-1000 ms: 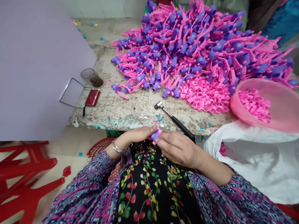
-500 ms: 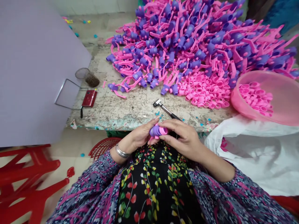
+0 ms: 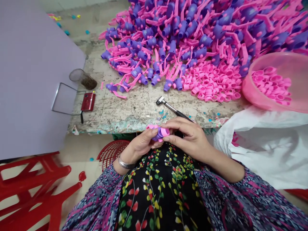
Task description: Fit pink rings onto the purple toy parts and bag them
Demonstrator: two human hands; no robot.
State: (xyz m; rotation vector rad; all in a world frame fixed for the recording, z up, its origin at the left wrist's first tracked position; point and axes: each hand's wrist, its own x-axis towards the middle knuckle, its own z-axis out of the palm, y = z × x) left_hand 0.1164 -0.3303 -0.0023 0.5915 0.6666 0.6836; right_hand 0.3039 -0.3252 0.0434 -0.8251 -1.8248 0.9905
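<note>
My left hand (image 3: 141,142) grips a small purple plastic toy piece (image 3: 157,134) just below the table's front edge. My right hand (image 3: 190,138) pinches a pink ring (image 3: 165,132) against the end of that purple piece. Both hands meet over my lap, fingers closed around the parts. A small hammer (image 3: 172,108) lies on the table just beyond my right hand. Behind it spreads a big heap of purple and pink toy parts (image 3: 192,35), with a pile of loose pink rings (image 3: 211,85) in front of it.
A pink basin (image 3: 269,99) holding more rings stands at the right over a white plastic bag (image 3: 264,144). A red phone (image 3: 88,101) and a clear cup (image 3: 83,78) lie at the table's left. Red plastic stools (image 3: 33,189) and a red basket (image 3: 112,152) are on the floor.
The hands rose a little from my lap and the pink ring now sits at the end of the purple piece. The view has tilted, so the table appears lower.
</note>
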